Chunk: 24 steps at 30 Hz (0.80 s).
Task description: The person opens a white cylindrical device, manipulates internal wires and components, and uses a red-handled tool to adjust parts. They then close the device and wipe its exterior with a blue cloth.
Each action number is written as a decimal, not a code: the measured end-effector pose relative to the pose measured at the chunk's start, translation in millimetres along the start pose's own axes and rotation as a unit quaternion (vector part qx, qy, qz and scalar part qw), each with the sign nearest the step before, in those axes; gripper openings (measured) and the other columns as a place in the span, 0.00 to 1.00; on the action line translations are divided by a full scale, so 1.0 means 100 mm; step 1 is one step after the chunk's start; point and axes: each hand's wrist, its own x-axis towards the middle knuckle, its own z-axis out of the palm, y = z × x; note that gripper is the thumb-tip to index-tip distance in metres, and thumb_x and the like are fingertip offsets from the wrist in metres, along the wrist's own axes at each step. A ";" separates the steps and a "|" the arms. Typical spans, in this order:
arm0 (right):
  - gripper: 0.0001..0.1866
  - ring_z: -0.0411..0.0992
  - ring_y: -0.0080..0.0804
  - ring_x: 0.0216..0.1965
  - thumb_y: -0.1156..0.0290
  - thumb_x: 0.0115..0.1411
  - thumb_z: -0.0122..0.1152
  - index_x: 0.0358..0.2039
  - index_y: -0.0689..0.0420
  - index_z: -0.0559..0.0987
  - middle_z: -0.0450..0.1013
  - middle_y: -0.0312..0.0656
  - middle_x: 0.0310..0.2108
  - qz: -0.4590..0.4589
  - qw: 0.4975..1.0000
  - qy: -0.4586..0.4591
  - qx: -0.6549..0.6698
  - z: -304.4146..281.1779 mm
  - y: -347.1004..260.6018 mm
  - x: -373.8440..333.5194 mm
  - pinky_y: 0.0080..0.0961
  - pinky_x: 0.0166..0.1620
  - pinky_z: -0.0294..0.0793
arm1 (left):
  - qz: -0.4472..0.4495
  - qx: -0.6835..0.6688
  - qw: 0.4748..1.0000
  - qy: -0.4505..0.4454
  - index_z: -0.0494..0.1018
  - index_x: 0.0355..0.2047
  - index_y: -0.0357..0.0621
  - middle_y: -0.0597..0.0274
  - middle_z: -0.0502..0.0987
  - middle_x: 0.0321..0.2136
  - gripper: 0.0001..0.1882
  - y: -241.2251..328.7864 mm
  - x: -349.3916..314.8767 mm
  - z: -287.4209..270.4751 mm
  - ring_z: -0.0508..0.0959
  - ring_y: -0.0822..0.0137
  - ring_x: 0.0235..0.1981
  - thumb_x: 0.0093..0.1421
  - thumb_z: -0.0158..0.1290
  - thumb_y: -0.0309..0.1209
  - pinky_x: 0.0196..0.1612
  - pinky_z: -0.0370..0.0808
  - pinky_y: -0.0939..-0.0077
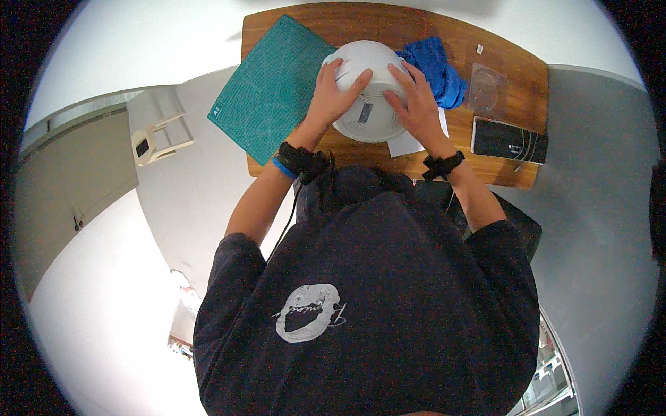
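Note:
A white, rounded appliance [371, 59] with a ring of vent slots and a dark label stands at the middle of the wooden table [291, 17]. Its exact kind does not show. My left hand [333, 97] grips its left side, thumb lying over the upper surface. Against the right side is my right hand [418, 104], fingers curved around the shell. Both palms hide parts of the appliance. Black straps circle both wrists, and a blue band shows beside the left one.
A green cutting mat [270, 90] covers the table's left part. Behind my right hand lies a crumpled blue cloth [436, 66]. Further right are a clear plastic piece [488, 90] and a black flat device [506, 142] with cables. White paper [406, 145] sticks out below the appliance.

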 end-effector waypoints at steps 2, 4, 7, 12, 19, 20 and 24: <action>0.31 0.67 0.57 0.63 0.63 0.63 0.70 0.66 0.46 0.71 0.66 0.54 0.65 -0.006 1.000 0.007 0.008 0.03 0.00 0.05 0.47 0.65 0.68 | -0.022 -0.015 1.000 0.001 0.66 0.64 0.28 0.34 0.65 0.64 0.53 -0.02 0.03 0.01 0.65 0.43 0.67 0.56 0.65 0.63 0.69 0.64 0.57; 0.31 0.68 0.53 0.64 0.69 0.63 0.70 0.66 0.51 0.72 0.66 0.54 0.65 -0.039 0.999 0.023 0.007 0.06 0.03 0.10 0.40 0.65 0.69 | -0.027 -0.021 0.999 -0.001 0.66 0.64 0.27 0.34 0.65 0.65 0.53 -0.08 0.08 0.00 0.65 0.43 0.67 0.56 0.65 0.63 0.69 0.64 0.57; 0.30 0.66 0.56 0.65 0.59 0.65 0.68 0.66 0.45 0.73 0.67 0.54 0.64 -0.039 0.998 0.019 0.052 0.08 0.08 0.12 0.48 0.67 0.66 | -0.013 -0.008 1.000 -0.006 0.65 0.64 0.28 0.34 0.64 0.65 0.53 -0.18 0.11 0.01 0.64 0.42 0.68 0.55 0.65 0.64 0.70 0.63 0.56; 0.30 0.64 0.52 0.67 0.68 0.63 0.69 0.66 0.51 0.72 0.66 0.53 0.66 -0.027 0.998 -0.001 0.058 0.05 0.14 0.00 0.43 0.69 0.63 | 0.017 0.062 0.998 0.015 0.64 0.65 0.27 0.31 0.64 0.65 0.56 -0.12 0.00 0.04 0.65 0.40 0.67 0.54 0.66 0.64 0.70 0.63 0.53; 0.30 0.63 0.49 0.69 0.71 0.64 0.68 0.66 0.53 0.70 0.65 0.52 0.67 -0.054 0.994 -0.067 0.069 -0.06 0.10 0.02 0.40 0.71 0.61 | -0.111 -0.084 0.990 -0.035 0.59 0.70 0.30 0.35 0.65 0.66 0.55 -0.11 -0.16 -0.08 0.68 0.45 0.66 0.59 0.62 0.63 0.66 0.68 0.57; 0.30 0.63 0.48 0.68 0.71 0.65 0.67 0.66 0.54 0.70 0.65 0.51 0.67 -0.054 0.994 -0.063 0.074 -0.05 0.12 0.06 0.39 0.71 0.61 | -0.133 -0.136 0.981 -0.048 0.58 0.70 0.31 0.37 0.65 0.66 0.52 0.01 -0.16 -0.15 0.67 0.47 0.66 0.62 0.59 0.62 0.66 0.68 0.58; 0.26 0.64 0.50 0.68 0.68 0.68 0.63 0.66 0.52 0.71 0.68 0.51 0.65 -0.008 0.992 -0.035 0.122 0.05 0.28 0.26 0.41 0.70 0.62 | -0.112 -0.301 0.939 -0.122 0.58 0.73 0.41 0.54 0.65 0.69 0.36 -0.39 0.03 -0.24 0.68 0.56 0.67 0.75 0.43 0.53 0.65 0.69 0.57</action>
